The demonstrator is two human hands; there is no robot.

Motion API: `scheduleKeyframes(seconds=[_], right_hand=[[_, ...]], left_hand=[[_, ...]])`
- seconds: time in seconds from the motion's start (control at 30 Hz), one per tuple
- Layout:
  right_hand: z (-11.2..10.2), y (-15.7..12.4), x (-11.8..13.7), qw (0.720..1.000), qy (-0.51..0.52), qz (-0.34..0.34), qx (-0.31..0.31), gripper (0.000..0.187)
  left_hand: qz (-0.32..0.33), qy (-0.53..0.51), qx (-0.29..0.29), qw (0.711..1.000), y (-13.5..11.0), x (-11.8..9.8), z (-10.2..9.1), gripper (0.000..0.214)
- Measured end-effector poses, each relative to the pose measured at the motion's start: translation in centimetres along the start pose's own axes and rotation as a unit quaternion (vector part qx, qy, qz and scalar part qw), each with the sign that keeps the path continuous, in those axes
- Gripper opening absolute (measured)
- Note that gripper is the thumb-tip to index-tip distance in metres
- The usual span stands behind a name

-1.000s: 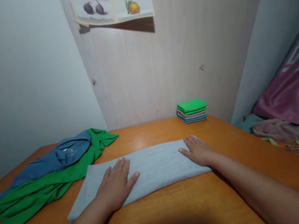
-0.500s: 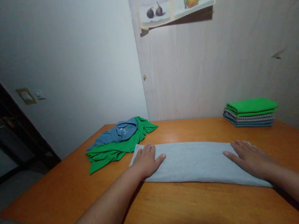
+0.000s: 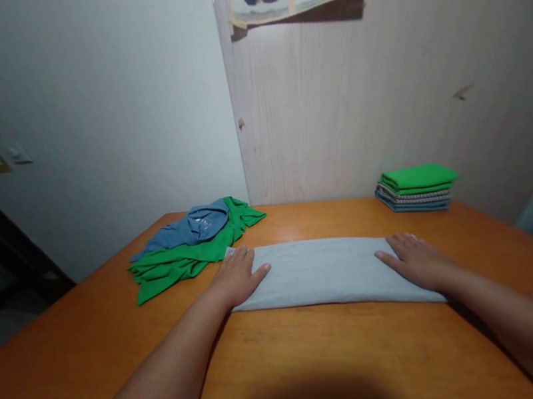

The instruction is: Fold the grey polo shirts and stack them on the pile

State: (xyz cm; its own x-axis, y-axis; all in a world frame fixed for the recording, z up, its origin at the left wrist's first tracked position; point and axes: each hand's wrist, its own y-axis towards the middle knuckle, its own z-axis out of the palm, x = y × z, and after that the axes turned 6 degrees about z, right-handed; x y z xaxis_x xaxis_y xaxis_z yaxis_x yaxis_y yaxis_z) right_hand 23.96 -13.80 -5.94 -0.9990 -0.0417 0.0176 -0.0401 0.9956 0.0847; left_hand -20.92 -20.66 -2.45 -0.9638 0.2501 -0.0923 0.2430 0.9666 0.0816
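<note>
Palms down, fingers spread and gripping nothing, the left hand rests on one end of a folded grey cloth and the right hand on the other, with the long strip lying flat across the middle of the orange wooden table. Smoothing it well, I judge, calls for even pressure from flat hands, stroking from the middle toward the ends so no crease is trapped and the layered edges line up (the knit looks soft and likely to stretch if dragged). Just beyond the left hand lies a crumpled green shirt with a blue garment heaped on it, both limp and wrinkled. Well apart, by the pale wood-grain panel, sits a neat square stack of folded cloths, green on top.
</note>
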Motion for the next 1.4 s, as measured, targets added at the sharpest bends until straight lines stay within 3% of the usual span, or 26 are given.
scheduleKeyframes(seconds=[0.2, 0.4, 0.5, 0.57, 0.73, 1.2, 1.4], right_hand=[[-2.9, -0.5, 1.9, 0.999, -0.014, 0.01, 0.041, 0.09], [-6.3, -1.8, 10.3, 0.991, 0.085, -0.097, 0.032, 0.084], [-5.9, -2.8, 14.2, 0.984, 0.105, -0.135, 0.04, 0.081], [-5.0, -3.5, 15.5, 0.984, 0.1, -0.137, 0.06, 0.079], [-3.5, -4.3, 15.5, 0.984, 0.098, -0.129, 0.076, 0.078], [-4.4, -3.9, 15.2, 0.977, 0.129, -0.131, 0.109, 0.083], [-4.3, -3.8, 13.7, 0.987, 0.123, -0.083, 0.067, 0.09]], left_hand=[[0.009, 0.017, 0.019, 1.0, 0.1, -1.4, -1.4, 0.071], [0.09, -0.025, 0.011, 0.996, 1.7, -7.3, -2.3, 0.06], [0.117, -0.043, 0.011, 0.992, 2.2, -9.9, -1.6, 0.061], [0.118, -0.045, 0.025, 0.992, 2.3, -10.7, -0.8, 0.064], [0.102, -0.037, 0.036, 0.993, 1.9, -10.5, 0.3, 0.067], [0.11, -0.039, 0.029, 0.993, 1.8, -10.2, 0.7, 0.085], [0.099, -0.028, 0.032, 0.994, 1.8, -10.3, 0.5, 0.088]])
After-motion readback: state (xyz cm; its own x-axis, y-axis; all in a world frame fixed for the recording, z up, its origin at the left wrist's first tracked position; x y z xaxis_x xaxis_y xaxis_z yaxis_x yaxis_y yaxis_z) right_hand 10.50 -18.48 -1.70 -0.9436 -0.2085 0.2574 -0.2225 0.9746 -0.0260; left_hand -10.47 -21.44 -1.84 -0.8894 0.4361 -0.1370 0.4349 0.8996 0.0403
